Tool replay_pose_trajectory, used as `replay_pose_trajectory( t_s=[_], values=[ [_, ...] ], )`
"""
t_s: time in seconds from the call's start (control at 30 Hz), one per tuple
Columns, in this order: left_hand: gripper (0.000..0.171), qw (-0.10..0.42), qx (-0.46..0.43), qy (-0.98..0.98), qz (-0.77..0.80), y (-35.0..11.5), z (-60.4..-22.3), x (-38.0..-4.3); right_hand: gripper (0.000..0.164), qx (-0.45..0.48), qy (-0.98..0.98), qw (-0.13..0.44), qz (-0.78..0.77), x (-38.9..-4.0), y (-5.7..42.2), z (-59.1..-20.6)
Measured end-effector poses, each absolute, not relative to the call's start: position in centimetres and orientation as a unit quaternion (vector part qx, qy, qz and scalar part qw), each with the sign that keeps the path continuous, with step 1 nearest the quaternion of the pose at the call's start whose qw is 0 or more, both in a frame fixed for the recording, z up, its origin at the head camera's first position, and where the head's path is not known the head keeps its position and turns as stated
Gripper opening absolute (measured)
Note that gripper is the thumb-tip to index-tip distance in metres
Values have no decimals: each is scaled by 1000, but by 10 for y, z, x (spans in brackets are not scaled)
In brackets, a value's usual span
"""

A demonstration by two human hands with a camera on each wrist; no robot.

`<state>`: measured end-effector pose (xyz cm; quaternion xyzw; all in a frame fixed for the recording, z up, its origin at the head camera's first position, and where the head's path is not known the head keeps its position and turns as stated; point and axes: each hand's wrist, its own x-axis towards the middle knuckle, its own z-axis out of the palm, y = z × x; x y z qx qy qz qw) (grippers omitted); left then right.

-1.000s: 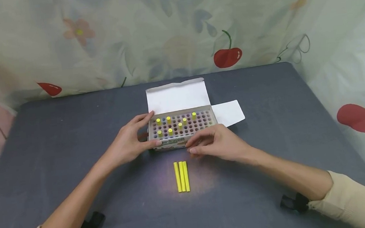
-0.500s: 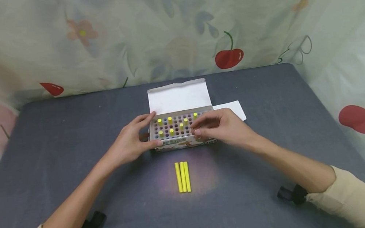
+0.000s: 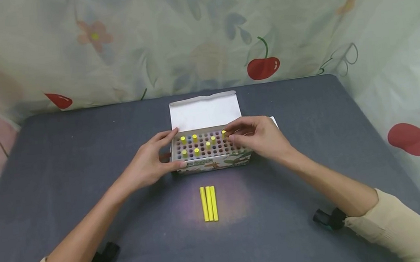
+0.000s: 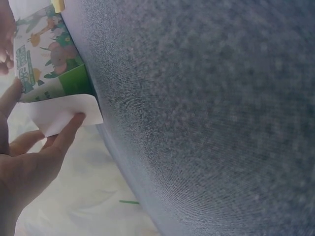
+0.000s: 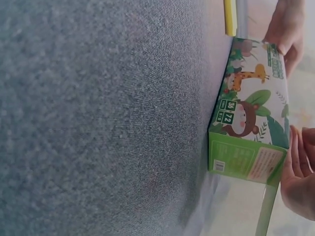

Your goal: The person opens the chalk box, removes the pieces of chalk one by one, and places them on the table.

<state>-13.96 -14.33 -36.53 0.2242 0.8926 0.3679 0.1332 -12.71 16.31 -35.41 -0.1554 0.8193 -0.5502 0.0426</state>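
A white carton box (image 3: 214,162) with cartoon animals stands lid up, its inside a grid of round holes. Several yellow chalk sticks (image 3: 194,138) poke up from the holes. My left hand (image 3: 151,158) holds the box's left end, thumb at the front corner and index finger at the back corner; in the left wrist view its fingers touch a white side flap (image 4: 66,112). Over the right half of the box, my right hand (image 3: 261,136) pinches at the top of a chalk stick (image 3: 223,133) in the far row. Its fingers cover nearby holes.
Three yellow chalk sticks (image 3: 209,204) lie side by side on the dark grey tablecloth (image 3: 160,245), in front of the box. The raised lid (image 3: 205,111) stands behind the grid, and a right flap shows partly behind my hand. A patterned curtain (image 3: 193,39) closes off the back.
My right hand has moved from the box's front edge up and right, over the grid to the far-row chalk stick. The left hand and the three loose sticks stay in place.
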Motion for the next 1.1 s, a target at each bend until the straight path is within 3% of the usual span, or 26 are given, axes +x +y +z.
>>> replay_pose_trajectory(
  t_s=[0.5, 1.1],
  values=[
    [91, 140, 220, 889, 377, -142, -366, -139, 24, -117, 870, -8, -478, -135, 158, -353],
    [90, 128, 225, 897, 359, -145, -366, -140, 25, -84, 927, 61, -360, -147, 141, -343]
  ],
)
